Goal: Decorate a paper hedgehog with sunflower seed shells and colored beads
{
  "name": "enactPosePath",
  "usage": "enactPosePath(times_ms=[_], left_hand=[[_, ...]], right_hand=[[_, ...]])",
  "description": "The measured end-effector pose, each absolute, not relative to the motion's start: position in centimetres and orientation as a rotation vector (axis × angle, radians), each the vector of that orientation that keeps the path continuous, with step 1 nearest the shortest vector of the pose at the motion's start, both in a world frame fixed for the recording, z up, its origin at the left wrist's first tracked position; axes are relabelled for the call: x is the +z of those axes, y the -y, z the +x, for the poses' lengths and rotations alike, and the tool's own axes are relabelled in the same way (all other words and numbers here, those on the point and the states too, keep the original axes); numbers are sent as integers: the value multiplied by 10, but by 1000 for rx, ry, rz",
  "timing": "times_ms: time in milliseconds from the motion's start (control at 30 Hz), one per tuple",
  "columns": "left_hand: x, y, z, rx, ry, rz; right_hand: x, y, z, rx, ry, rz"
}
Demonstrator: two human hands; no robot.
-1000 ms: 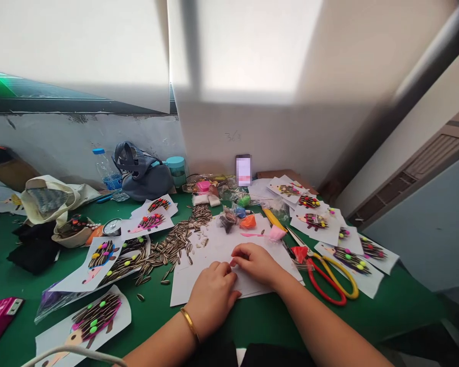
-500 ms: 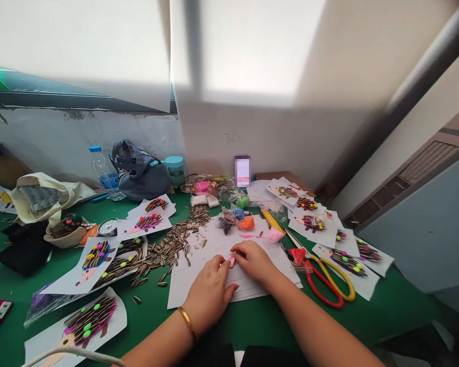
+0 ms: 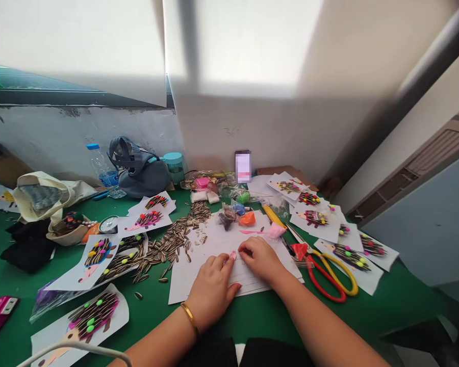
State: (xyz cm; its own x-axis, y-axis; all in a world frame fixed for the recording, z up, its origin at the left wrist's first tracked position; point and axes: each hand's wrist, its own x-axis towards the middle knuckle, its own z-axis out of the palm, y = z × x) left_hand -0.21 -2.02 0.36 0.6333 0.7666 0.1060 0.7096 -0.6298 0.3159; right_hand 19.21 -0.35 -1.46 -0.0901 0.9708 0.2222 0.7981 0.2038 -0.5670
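A small piece of pink clay (image 3: 233, 255) lies on the stack of white paper (image 3: 199, 278). The index fingertip of my left hand (image 3: 213, 285) presses at its edge; this hand rests on the sheets with its thumb apart, a gold bangle at the wrist. Just right of the clay, my right hand (image 3: 260, 259) has thumb and fingers drawn together low over the paper. Whatever might be between those fingertips is hidden. Beyond it lie a larger pink clay lump (image 3: 276, 230), a thin pink plastic tool (image 3: 252, 232) and an orange clay lump (image 3: 247, 219).
Striped sunflower seeds (image 3: 176, 237) are heaped left of the paper. Scissors with red and yellow handles (image 3: 329, 275) lie at right. Seed-covered hedgehog pictures (image 3: 315, 219) line both sides. A phone (image 3: 243, 167), blue bag (image 3: 139, 176) and bottle (image 3: 103, 168) stand behind.
My right hand has drawn back slightly to the right, away from the pink clay. My left fingertip stays on the clay. The camera view has shifted a little.
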Motion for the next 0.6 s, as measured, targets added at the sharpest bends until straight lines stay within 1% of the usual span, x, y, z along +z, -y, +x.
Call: enactPosePath(times_ms=[233,433,600], left_hand=[[8,21,3,269,-1229,2630],[6,22,3,369,-1211,2591],[6,24,3,352,-1184,2585]], right_hand=[[-15,4,192,411,1941,-1631],[-16,4,191,399,1951,-1587],[-14,4,189,440,1923,-1567]])
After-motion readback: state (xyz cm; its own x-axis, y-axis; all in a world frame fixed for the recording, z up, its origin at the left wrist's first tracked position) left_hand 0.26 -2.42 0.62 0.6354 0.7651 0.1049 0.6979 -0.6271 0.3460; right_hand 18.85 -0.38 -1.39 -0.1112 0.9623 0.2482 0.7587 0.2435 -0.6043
